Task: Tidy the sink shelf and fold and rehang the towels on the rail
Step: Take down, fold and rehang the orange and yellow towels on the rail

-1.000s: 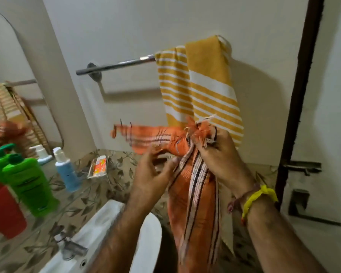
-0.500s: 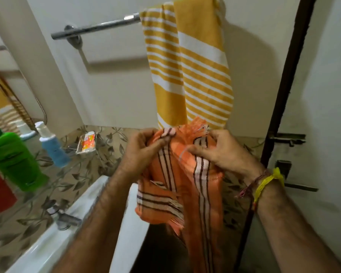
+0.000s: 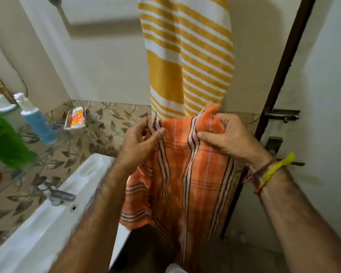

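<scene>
Head view — Student: What fills the centre of the frame?

Instructor: An orange woven towel with dark and white stripes (image 3: 185, 174), held up by its top edge. The left hand (image 3: 140, 142) pinches one striped band of that edge between thumb and fingers. The right hand (image 3: 224, 136), with a yellow thread tied at its wrist (image 3: 274, 168), grips the bunched right corner with thumb and curled fingers. The cloth hangs down from both grips toward the bottom edge, partly folded over itself at lower left.

Student: And behind it?

Instructor: A yellow towel with white stripes (image 3: 187, 56) hangs down the wall from the top of the frame. Its lower end sits just behind the orange towel's upper edge.

Student: What lies at the left?

Instructor: At lower left are a white ceramic sink (image 3: 47, 223) and its metal tap (image 3: 57, 194). Above them, blurred, a glass shelf (image 3: 28, 160) carries a green plastic bottle (image 3: 2, 138) and a clear bottle of blue liquid with a white cap (image 3: 37, 123). Near these, an orange-and-white soap packet (image 3: 76, 119) rests in a small dish against leaf-patterned tiles (image 3: 116, 119).
</scene>
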